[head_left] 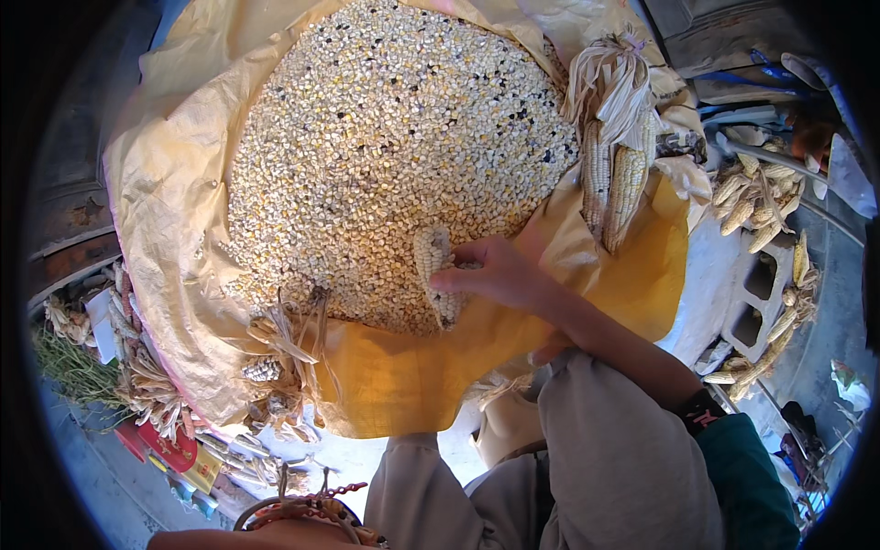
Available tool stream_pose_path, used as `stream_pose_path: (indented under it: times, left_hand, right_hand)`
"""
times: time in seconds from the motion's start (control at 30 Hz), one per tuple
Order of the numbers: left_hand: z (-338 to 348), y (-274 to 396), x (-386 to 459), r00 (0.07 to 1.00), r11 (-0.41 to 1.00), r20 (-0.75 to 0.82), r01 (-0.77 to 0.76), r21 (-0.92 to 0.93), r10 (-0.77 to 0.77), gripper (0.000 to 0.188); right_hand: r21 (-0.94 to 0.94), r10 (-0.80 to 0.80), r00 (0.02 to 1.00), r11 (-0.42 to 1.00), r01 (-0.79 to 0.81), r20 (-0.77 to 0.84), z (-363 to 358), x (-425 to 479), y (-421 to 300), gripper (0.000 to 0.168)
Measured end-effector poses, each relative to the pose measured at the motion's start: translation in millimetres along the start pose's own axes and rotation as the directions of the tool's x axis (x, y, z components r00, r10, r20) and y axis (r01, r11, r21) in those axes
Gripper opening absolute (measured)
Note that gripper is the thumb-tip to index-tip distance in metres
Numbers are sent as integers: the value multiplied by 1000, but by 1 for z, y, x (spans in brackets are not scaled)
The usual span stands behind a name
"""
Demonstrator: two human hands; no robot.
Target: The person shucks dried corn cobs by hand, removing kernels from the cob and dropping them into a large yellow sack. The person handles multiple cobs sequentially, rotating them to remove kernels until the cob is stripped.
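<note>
My right hand (495, 271) holds a pale corn cob (434, 258) between thumb and fingers, just over the near edge of a broad heap of loose corn kernels (399, 137). White kernels still cover the visible side of the cob. The heap is mostly white and yellow with scattered dark kernels. It lies on a yellow woven plastic sheet (385, 385). My left hand is out of view; a bare wrist with beaded bracelets shows at the bottom edge. A bit of skin shows beneath the right forearm, beside the grey trouser leg; which body part it is, I cannot tell.
Several husked-back cobs (625, 185) lie on the sheet's right side. A dark-speckled cob (262, 369) sits among dry husks at lower left. Piled cobs (763, 192) and a concrete block (756, 295) stand to the right. My grey-trousered legs (619, 454) are in front.
</note>
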State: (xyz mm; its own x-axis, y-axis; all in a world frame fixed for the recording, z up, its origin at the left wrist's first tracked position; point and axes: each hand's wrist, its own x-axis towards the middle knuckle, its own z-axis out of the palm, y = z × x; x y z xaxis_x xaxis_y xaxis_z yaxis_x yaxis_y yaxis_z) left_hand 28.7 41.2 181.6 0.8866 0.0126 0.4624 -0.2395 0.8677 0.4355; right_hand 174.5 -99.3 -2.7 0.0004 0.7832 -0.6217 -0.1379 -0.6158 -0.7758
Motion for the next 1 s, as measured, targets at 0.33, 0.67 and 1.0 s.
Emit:
stream_pose_path:
  times: [0.33,0.67,1.0]
  left_hand:
    - [0,5,9,984,995,159,90,-36,-83,36]
    - [0,-3,-47,748,900,-550,-142,413,371,27]
    - [-67,-54,-77,387,677,-846,513,528,366,32]
  right_hand:
    - [4,33,999,999,-33,16,2,-3,-8,39]
    - [-137,72,996,987,-78,-49,5,-9,-34,34]
    - [-636,-277,949,709,306,147,-3,-26,-139,32]
